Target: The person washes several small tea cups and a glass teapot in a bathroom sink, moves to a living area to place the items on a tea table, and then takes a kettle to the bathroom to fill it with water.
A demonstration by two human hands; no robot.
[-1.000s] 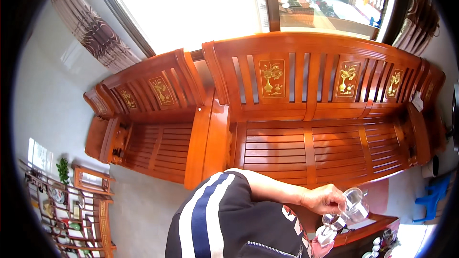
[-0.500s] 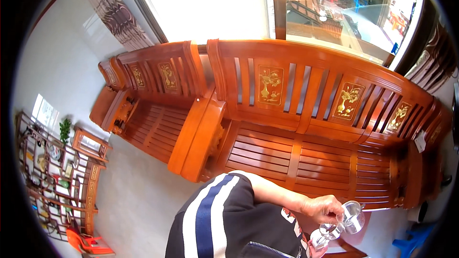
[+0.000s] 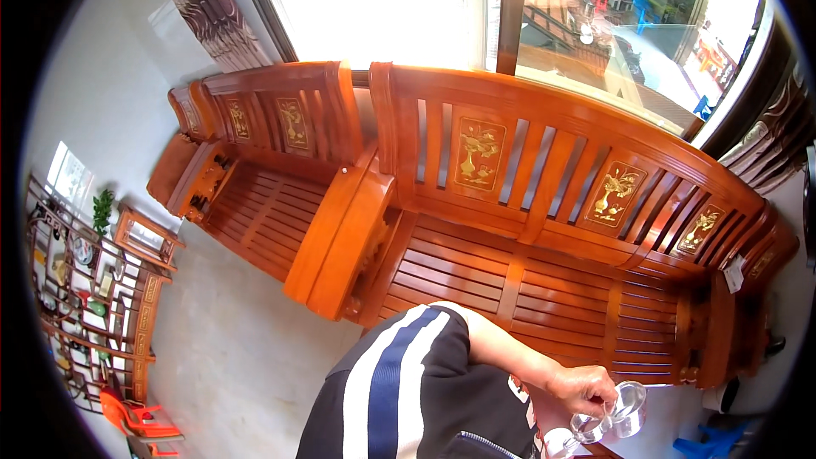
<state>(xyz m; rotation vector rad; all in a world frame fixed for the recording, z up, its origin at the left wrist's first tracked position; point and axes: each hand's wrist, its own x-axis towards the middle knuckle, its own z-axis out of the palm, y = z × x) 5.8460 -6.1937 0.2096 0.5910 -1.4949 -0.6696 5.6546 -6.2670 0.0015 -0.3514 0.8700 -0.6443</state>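
Note:
My left hand (image 3: 582, 387) reaches out from a black sleeve with white and blue stripes, at the lower right. Its fingers are closed on the rim or handle of a clear glass cup (image 3: 629, 409). Right beside that cup, under the fingers, is a second clear glass vessel (image 3: 587, 428); whether the two touch I cannot tell. A small whitish thing (image 3: 558, 442) shows by the lower edge, too unclear to name. My right hand cannot be made out; the jacket and the lower edge cover that side.
A long slatted wooden bench (image 3: 459, 268) with gold-inlaid back panels stands ahead, beside a matching wooden armchair (image 3: 263, 212). At far left are a display shelf (image 3: 93, 306) and an orange plastic chair (image 3: 136, 416). A blue stool (image 3: 714, 440) stands at lower right. Windows lie behind the bench.
My view has turned slightly, so the furniture sits a little further left. My left hand and the glass cup have shifted slightly right and down in view; its hold continues.

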